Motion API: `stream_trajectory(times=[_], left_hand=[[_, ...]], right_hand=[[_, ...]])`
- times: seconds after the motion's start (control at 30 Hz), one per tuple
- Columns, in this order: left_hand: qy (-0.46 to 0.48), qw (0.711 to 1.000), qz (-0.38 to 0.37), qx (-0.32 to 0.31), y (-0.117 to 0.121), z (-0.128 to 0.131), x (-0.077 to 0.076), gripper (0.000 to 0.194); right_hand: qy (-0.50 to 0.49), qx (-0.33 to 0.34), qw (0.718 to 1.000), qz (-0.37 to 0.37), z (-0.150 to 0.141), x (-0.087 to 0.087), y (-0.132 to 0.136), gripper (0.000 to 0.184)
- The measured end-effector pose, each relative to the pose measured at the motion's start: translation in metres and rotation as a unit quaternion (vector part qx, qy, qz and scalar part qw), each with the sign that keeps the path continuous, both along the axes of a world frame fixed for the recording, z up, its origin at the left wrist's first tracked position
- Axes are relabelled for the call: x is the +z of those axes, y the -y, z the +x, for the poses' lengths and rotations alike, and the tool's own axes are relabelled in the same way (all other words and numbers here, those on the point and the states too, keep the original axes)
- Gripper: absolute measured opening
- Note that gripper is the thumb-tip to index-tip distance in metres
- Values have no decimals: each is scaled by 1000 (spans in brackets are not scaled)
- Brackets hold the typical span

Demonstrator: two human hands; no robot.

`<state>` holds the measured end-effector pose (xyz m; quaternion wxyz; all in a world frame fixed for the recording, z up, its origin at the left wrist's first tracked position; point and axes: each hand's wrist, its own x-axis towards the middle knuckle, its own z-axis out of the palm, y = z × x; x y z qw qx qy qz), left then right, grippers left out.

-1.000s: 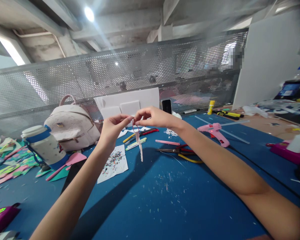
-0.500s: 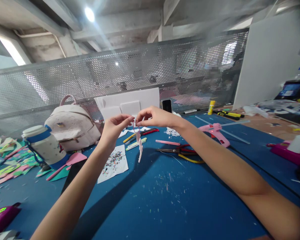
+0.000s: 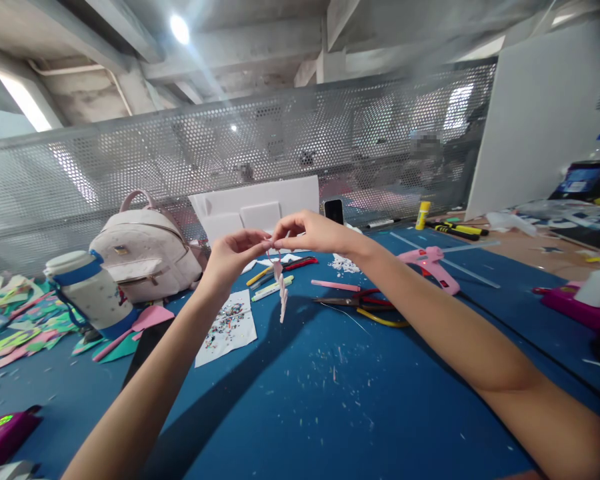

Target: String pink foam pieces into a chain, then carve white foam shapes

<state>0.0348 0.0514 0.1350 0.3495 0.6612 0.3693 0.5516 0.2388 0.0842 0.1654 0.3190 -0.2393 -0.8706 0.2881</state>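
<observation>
Both hands meet above the blue table, pinching a thin pink cord (image 3: 279, 253). My left hand (image 3: 233, 257) closes thumb and forefinger on its left side. From the other side, my right hand (image 3: 313, 232) pinches the cord close to the left fingertips. Below them hangs a pale pink, wavy-edged strip (image 3: 283, 297), free of the table. How the cord is fastened to it is too small to tell. Behind the strip lie a light green marker (image 3: 273, 288) and pliers with red and yellow handles (image 3: 307, 261).
Red-handled scissors (image 3: 350, 301), a pink pen (image 3: 335, 285) and a pink glue gun (image 3: 433, 267) lie to the right. A white sheet with colourful bits (image 3: 247, 333), a bottle (image 3: 87, 290) and a backpack (image 3: 140, 247) are on the left. A phone (image 3: 334, 211) stands behind.
The left fingertips have shifted slightly right, up against the right ones. The hanging strip has swung a little to the right. Nothing else has visibly moved.
</observation>
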Motion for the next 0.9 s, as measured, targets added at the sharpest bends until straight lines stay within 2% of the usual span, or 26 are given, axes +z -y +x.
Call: stream_trajectory(times=[0.27,0.43,0.7,0.9], left_hand=[[-15,1000,-11,5,-4,-3,-2,22],[-9,1000,-3,13,-4,-4,-1,22],[-11,1000,2,17,-3,-3,-1,20],[-9,1000,2,19,-5,-4,-1,19]], right_hand=[[-8,-21,1000,-1,1,1,1,11],[-26,-32,999,7,1,2,1,19],[-59,-45,995,65,-5,2,7,12],[-72,-62,992,88,-4,2,4,16]])
